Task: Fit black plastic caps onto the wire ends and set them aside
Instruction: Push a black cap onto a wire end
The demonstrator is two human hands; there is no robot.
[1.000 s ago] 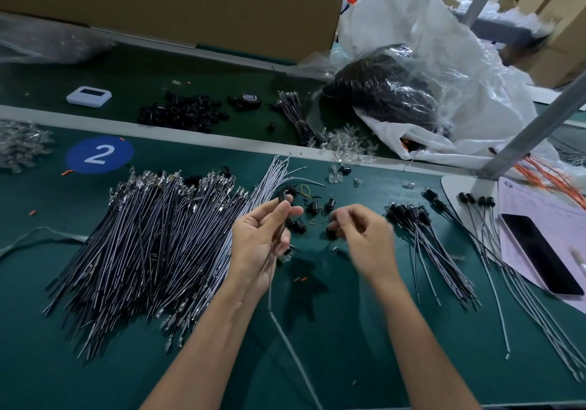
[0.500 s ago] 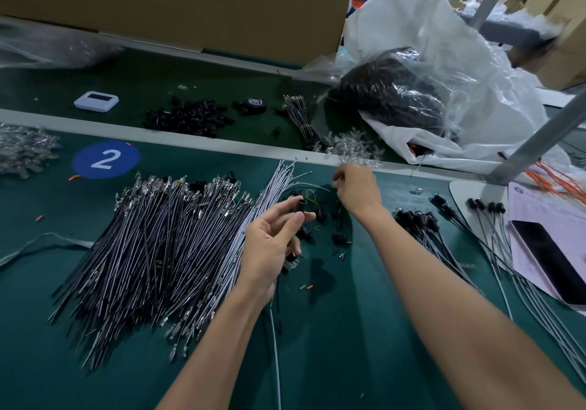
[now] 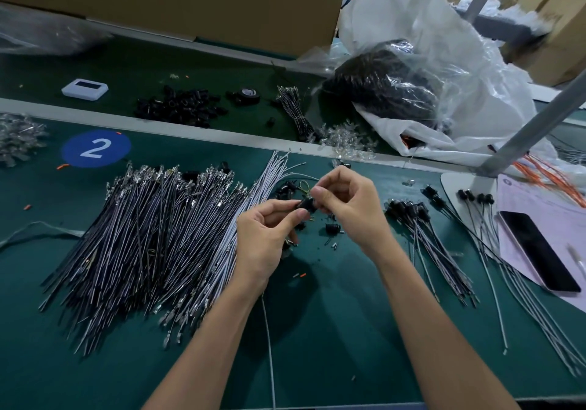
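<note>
Over the middle of the tabletop (image 3: 333, 340), your left hand (image 3: 264, 241) pinches a grey wire (image 3: 269, 330) that trails back toward the front edge. Just beyond, your right hand (image 3: 347, 206), fingers bent, pinches a black cap (image 3: 307, 204) at the wire's tip.

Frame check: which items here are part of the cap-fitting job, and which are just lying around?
In the job:
- left hand holding a wire
- right hand pinching a black cap
- uncapped wire pile
- capped wires set aside
- loose caps

Lying about:
- phone
- white device
- tape roll
- plastic bag
</note>
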